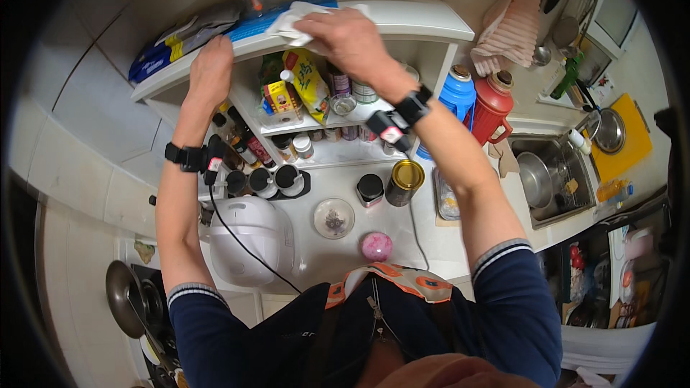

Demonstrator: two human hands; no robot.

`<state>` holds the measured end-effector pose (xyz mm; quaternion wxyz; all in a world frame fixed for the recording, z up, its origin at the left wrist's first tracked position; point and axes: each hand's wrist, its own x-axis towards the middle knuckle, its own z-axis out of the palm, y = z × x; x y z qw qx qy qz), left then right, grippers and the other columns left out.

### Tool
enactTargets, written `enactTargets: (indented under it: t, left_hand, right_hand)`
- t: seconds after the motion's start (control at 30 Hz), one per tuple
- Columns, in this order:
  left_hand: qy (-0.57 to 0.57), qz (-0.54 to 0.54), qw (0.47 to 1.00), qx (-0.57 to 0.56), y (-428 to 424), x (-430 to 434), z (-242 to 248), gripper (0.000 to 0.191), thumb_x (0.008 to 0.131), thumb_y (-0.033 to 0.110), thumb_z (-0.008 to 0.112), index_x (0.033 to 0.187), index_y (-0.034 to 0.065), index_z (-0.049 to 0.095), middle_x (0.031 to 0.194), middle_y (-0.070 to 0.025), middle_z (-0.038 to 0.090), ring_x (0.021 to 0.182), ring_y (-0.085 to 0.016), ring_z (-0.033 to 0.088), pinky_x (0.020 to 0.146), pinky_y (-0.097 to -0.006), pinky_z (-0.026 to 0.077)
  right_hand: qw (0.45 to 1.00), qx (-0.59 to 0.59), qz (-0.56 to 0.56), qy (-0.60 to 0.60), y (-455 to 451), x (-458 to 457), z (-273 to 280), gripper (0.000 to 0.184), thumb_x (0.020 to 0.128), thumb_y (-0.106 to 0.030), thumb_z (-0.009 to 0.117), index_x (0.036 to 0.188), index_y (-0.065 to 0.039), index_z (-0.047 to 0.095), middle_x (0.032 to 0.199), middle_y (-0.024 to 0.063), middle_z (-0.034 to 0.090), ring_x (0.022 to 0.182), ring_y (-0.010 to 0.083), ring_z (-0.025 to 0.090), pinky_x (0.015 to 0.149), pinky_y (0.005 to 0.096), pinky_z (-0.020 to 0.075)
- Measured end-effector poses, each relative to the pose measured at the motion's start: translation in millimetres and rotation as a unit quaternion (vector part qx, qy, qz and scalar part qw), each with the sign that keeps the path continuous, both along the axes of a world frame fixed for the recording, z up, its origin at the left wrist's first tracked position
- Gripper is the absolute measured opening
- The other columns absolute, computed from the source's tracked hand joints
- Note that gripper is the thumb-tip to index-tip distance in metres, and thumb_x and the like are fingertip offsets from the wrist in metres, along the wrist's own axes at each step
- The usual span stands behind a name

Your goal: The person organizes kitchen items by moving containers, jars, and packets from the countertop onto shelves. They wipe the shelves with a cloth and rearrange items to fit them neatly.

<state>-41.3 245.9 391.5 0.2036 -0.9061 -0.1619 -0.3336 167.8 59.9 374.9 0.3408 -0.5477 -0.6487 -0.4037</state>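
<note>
My right hand (350, 37) grips a crumpled white cloth or tissue (296, 21) on top of a white shelf unit (415, 13). Under the cloth lies a flat blue item (259, 26). To the left, my left hand (213, 67) rests at the unit's upper front edge beside that blue item; its fingertips are partly hidden, so what they hold is unclear. A blue and yellow package (167, 54) lies on the top further left. Below my hands, the shelves hold a yellow bag (306, 83), a small yellow box (281, 97) and several jars and bottles.
On the counter stand a white rice cooker (245, 242), a round dish (334, 218), a pink ball-like item (377, 247), a black-lidded jar (370, 188) and a gold-lidded tin (405, 180). A blue flask (457, 89) and a red flask (491, 102) stand right, near a sink (560, 215).
</note>
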Motion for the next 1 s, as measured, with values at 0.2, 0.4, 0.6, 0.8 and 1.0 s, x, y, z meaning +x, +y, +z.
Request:
enactTargets:
  t: [0.2,0.4,0.6,0.8,1.0]
  left_hand:
    - [-0.024,0.006,0.999,0.036,2.4,1.9,-5.5,0.025,0.082,-0.003,0.052,0.108,-0.0060,0.053,0.113,-0.0249,0.059,0.106,-0.041,0.058,0.086,-0.0453,0.051]
    - [-0.031,0.002,0.999,0.037,2.9,3.0,-6.9,0.021,0.080,-0.003,0.053,0.101,-0.0039,0.054,0.105,-0.0230,0.060,0.102,-0.040,0.059,0.086,-0.0450,0.050]
    - [-0.055,-0.005,0.998,0.028,11.8,2.4,-15.3,0.017,0.072,-0.003,0.059,0.089,0.0004,0.058,0.093,-0.0191,0.059,0.092,-0.038,0.060,0.076,-0.0457,0.052]
    - [-0.163,-0.034,0.986,0.030,8.0,2.4,-22.3,0.014,0.075,0.002,0.061,0.089,-0.0025,0.060,0.106,-0.0213,0.054,0.103,-0.037,0.054,0.079,-0.0445,0.053]
    - [-0.196,0.009,0.977,-0.078,1.9,-72.3,-31.7,0.040,0.072,-0.008,0.061,0.111,-0.0094,0.055,0.131,-0.0282,0.046,0.127,-0.044,0.041,0.101,-0.0454,0.045]
  right_hand:
    - [0.968,-0.066,-0.165,0.176,-131.0,106.3,5.9,0.030,0.091,-0.035,0.058,0.104,-0.012,0.073,0.083,0.0130,0.071,0.080,0.0352,0.067,0.074,0.0423,0.0514]
    - [0.879,-0.264,-0.247,0.311,-80.3,184.5,52.2,0.038,0.092,-0.037,0.053,0.097,-0.004,0.072,0.089,0.0225,0.070,0.082,0.0385,0.066,0.073,0.0454,0.0510]
    - [0.923,-0.218,-0.283,0.143,-87.0,112.1,29.7,0.033,0.093,-0.035,0.052,0.106,-0.011,0.072,0.094,0.0225,0.069,0.085,0.0385,0.066,0.074,0.0456,0.0512]
    - [0.998,-0.007,-0.021,0.052,-6.9,-22.0,-0.3,0.035,0.082,-0.007,0.069,0.115,-0.018,0.070,0.113,0.0049,0.071,0.100,0.0303,0.065,0.085,0.0388,0.0523]
    - [0.986,0.069,0.066,-0.135,105.0,-90.7,-9.1,0.046,0.070,0.003,0.064,0.113,-0.012,0.069,0.117,0.0030,0.067,0.096,0.0279,0.064,0.081,0.0371,0.0531]
